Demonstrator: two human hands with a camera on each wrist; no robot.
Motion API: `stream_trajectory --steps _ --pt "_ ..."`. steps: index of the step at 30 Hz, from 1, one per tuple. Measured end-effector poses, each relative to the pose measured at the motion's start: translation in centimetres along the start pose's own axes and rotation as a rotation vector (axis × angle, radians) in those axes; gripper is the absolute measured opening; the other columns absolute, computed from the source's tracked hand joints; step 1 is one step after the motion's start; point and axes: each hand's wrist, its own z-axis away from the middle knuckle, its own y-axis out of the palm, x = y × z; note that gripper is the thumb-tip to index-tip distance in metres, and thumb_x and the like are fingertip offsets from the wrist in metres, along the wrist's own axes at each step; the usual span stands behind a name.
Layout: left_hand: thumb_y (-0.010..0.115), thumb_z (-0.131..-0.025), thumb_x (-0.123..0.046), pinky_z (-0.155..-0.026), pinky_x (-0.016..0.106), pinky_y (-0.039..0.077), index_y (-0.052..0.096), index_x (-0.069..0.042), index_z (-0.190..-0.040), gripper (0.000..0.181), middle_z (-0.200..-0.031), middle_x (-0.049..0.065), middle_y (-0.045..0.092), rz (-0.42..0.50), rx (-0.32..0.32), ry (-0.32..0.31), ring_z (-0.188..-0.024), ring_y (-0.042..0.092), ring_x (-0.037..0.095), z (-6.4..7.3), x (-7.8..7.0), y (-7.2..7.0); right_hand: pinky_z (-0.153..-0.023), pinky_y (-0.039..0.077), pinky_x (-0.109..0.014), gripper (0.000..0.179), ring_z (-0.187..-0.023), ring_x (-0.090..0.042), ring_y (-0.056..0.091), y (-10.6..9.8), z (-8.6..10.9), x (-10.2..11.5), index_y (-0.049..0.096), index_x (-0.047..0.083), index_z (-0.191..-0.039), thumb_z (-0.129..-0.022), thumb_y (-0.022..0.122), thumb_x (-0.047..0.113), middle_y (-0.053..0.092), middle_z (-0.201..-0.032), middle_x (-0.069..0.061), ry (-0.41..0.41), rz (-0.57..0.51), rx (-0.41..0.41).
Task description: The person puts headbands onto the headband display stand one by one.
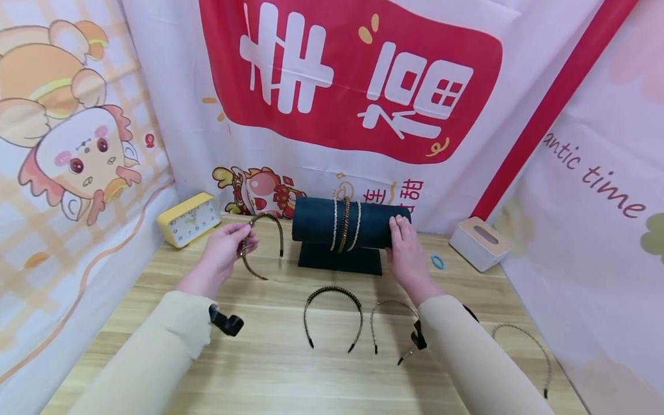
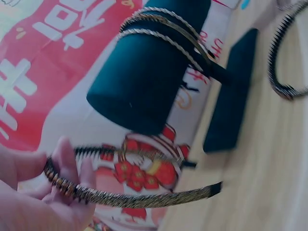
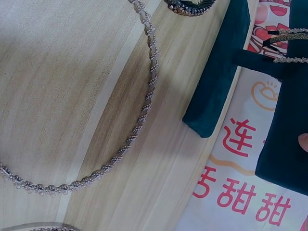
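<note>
My left hand [image 1: 228, 245] pinches a dark gold beaded headband [image 2: 144, 198] at its curved top, fingers and thumb round the band, with its two black-tipped ends pointing toward the stand. This is just left of a dark green velvet display stand [image 1: 316, 225], a padded roll on a flat base. Three headbands [image 1: 344, 225] encircle the roll near its middle, two pale and twisted, a darker one between them. My right hand [image 1: 407, 253] rests on the right end of the roll, fingers laid over it; in the right wrist view only a fingertip [image 3: 303, 142] shows.
On the wooden table lie a dark headband [image 1: 334, 289], a pale twisted one [image 1: 374, 323] partly behind my right sleeve, and another [image 1: 524, 331] at the right. A yellow clock [image 1: 189, 219] stands back left. A tissue box [image 1: 479, 245] and blue ring [image 1: 438, 262] are back right.
</note>
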Motion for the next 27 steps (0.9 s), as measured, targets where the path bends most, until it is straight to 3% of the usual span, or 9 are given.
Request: stream_trajectory --steps 4,9,14,21,25,27 --pt "0.052 -0.102 -0.008 -0.085 0.029 0.055 0.045 0.007 -0.136 0.037 -0.093 0.003 0.063 0.062 -0.116 0.05 -0.085 0.064 0.013 -1.3 -1.4 2.5 -0.114 0.028 -0.046 0.072 -0.139 -0.037 0.032 0.0 -0.1 -0.1 0.038 -0.002 -0.147 -0.086 0.075 0.007 0.037 -0.149 -0.022 -0.014 0.014 -0.002" --pt "0.053 -0.102 -0.007 -0.081 0.025 0.055 0.048 0.005 -0.134 0.035 -0.095 0.005 0.061 0.071 -0.179 0.104 -0.085 0.062 0.014 -3.0 -2.2 5.5 -0.114 0.029 -0.046 0.072 -0.139 -0.037 0.032 -0.1 -0.2 0.0 0.038 -0.002 -0.148 -0.087 0.075 0.008 0.037 -0.149 -0.021 -0.013 0.016 0.016" --pt "0.055 -0.101 -0.007 -0.079 0.026 0.056 0.052 0.005 -0.131 0.032 -0.098 0.007 0.06 0.064 -0.197 0.14 -0.081 0.06 0.012 -4.0 -2.2 8.2 -0.114 0.029 -0.045 0.071 -0.139 -0.037 0.033 0.0 0.1 0.1 0.039 -0.001 -0.148 -0.087 0.075 0.009 0.038 -0.149 -0.021 0.0 0.012 0.026" --pt "0.054 -0.102 -0.008 -0.087 0.035 0.055 0.053 0.006 -0.133 0.034 -0.119 0.023 0.059 0.027 -0.184 0.146 -0.097 0.06 0.025 -4.2 -1.8 11.4 -0.114 0.028 -0.045 0.072 -0.139 -0.037 0.033 0.2 0.4 -0.2 0.038 -0.001 -0.148 -0.087 0.075 0.009 0.038 -0.149 -0.021 -0.009 0.012 0.003" --pt "0.057 -0.101 -0.011 -0.086 0.037 0.056 0.056 0.006 -0.132 0.035 -0.116 0.02 0.059 -0.007 -0.201 0.156 -0.1 0.06 0.027 -4.2 -1.3 13.0 -0.114 0.029 -0.045 0.072 -0.138 -0.037 0.033 0.2 0.3 -0.4 0.039 -0.002 -0.147 -0.086 0.075 0.007 0.038 -0.148 -0.022 -0.02 0.005 -0.017" --pt "0.059 -0.101 -0.013 -0.084 0.036 0.056 0.059 0.005 -0.129 0.033 -0.11 0.017 0.059 -0.08 -0.218 0.172 -0.097 0.061 0.026 -4.2 -1.1 13.7 -0.114 0.028 -0.044 0.072 -0.138 -0.037 0.033 0.1 0.2 -0.5 0.039 -0.002 -0.147 -0.086 0.075 0.007 0.038 -0.148 -0.022 -0.025 0.001 -0.023"
